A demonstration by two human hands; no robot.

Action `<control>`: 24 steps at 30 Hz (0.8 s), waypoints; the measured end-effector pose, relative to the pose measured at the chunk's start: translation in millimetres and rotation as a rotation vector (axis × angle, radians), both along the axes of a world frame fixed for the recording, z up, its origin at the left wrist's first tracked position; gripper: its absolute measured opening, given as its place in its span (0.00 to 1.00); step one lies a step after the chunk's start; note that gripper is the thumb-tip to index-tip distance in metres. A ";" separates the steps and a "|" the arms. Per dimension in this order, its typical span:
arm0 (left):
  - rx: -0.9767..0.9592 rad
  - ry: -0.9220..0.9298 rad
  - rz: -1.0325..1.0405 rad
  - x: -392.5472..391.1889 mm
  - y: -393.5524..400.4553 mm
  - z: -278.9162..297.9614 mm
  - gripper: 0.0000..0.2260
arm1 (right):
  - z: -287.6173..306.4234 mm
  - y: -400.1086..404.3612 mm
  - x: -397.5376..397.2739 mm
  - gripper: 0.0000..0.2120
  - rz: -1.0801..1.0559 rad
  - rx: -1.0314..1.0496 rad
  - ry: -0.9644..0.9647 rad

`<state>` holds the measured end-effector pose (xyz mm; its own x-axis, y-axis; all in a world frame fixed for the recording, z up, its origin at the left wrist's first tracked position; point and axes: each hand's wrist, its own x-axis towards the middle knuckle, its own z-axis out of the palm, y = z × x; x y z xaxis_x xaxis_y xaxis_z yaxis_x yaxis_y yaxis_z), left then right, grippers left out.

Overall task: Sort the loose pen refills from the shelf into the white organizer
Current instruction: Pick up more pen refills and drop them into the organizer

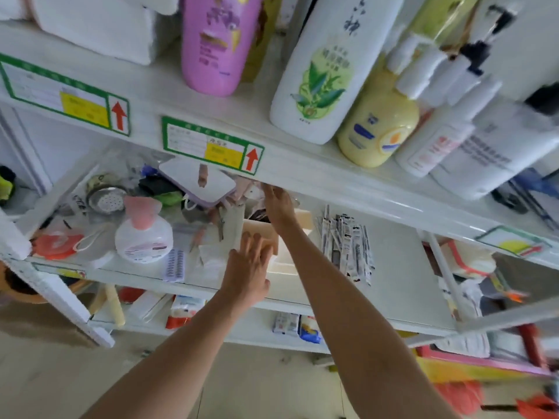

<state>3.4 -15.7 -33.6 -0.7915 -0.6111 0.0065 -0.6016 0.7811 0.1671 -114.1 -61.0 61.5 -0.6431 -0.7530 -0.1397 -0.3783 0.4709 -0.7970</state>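
Observation:
A pile of packaged pen refills lies spread on the white middle shelf, right of centre. The white organizer stands on the same shelf just left of the pile, partly covered by my arms. My left hand rests flat with fingers spread against the organizer's near left side. My right hand reaches over the organizer toward its far end, under the upper shelf edge; its fingertips are hidden, so I cannot tell if it holds anything.
Left on the shelf are a pink-capped pump bottle, a mask, a metal strainer and a white flat case. Large lotion bottles stand on the upper shelf. Packets lie on the lower shelf.

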 end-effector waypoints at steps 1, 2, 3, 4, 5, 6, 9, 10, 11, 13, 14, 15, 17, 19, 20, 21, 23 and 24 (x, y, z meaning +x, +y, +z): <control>-0.001 0.001 0.004 -0.5 0.9 -0.5 0.28 | -0.4 5.8 -10.7 0.20 -0.016 -0.013 -0.113; -0.013 0.003 0.003 -0.7 1.0 -1.4 0.28 | 1.9 14.9 -19.0 0.19 -0.054 -0.062 -0.159; -0.029 0.009 -0.006 -0.8 0.6 -2.7 0.27 | 1.4 26.8 -27.4 0.17 -0.088 -0.175 -0.130; -0.046 0.018 -0.020 -1.0 -0.1 -4.5 0.27 | -1.1 41.2 -38.0 0.15 -0.120 -0.301 -0.051; -0.061 0.028 -0.035 -1.7 -1.0 -7.0 0.28 | -5.6 56.6 -51.4 0.14 -0.175 -0.389 -0.006; -0.071 0.033 -0.047 -2.4 -1.7 -10.1 0.28 | -10.3 73.3 -68.2 0.13 -0.244 -0.383 0.017; -0.107 0.001 -0.057 -6.0 -2.3 -16.3 0.28 | -35.8 134.0 -144.8 0.11 -0.470 0.013 0.288; -0.115 -0.011 -0.054 -7.8 -2.0 -16.8 0.29 | -42.6 155.5 -174.0 0.10 -0.525 0.108 0.325; -0.122 -0.017 -0.055 -10.1 -1.6 -16.5 0.30 | -47.0 176.0 -200.2 0.09 -0.558 0.159 0.323; -0.149 -0.020 -0.057 -15.6 -0.1 -13.5 0.31 | -58.4 208.2 -242.4 0.15 -0.540 0.296 0.314; -0.154 -0.044 -0.033 -17.6 2.5 -11.5 0.31 | -65.2 219.6 -257.1 0.23 -0.485 0.398 0.312; -0.151 -0.065 0.005 -18.8 6.6 -10.5 0.32 | -70.3 228.1 -267.9 0.32 -0.428 0.487 0.303; -0.149 -0.103 0.045 -22.4 9.9 -9.6 0.34 | -75.5 231.9 -285.0 0.44 -0.357 0.531 0.283; -0.154 -0.128 0.044 -24.7 10.4 -9.5 0.34 | -75.8 218.8 -292.5 0.50 -0.236 0.555 0.292; -0.149 -0.129 0.049 -24.8 10.5 -9.2 0.34 | -75.2 209.7 -292.3 0.50 -0.170 0.575 0.307; -0.149 -0.117 0.057 -24.4 10.4 -8.4 0.34 | -75.7 201.6 -291.1 0.47 -0.109 0.584 0.316; -0.145 -0.071 0.058 -24.7 11.3 -7.0 0.33 | -76.4 190.7 -287.2 0.37 -0.046 0.575 0.290; -0.145 -0.055 0.051 -25.8 11.5 -6.4 0.33 | -76.5 188.0 -286.2 0.33 -0.046 0.569 0.277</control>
<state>-22.4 -4.2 -40.1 -0.7613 -0.6460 0.0554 -0.6460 0.7631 0.0203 -400.3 127.0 -15.0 -0.7429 -0.5802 -0.3340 -0.5036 0.8130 -0.2923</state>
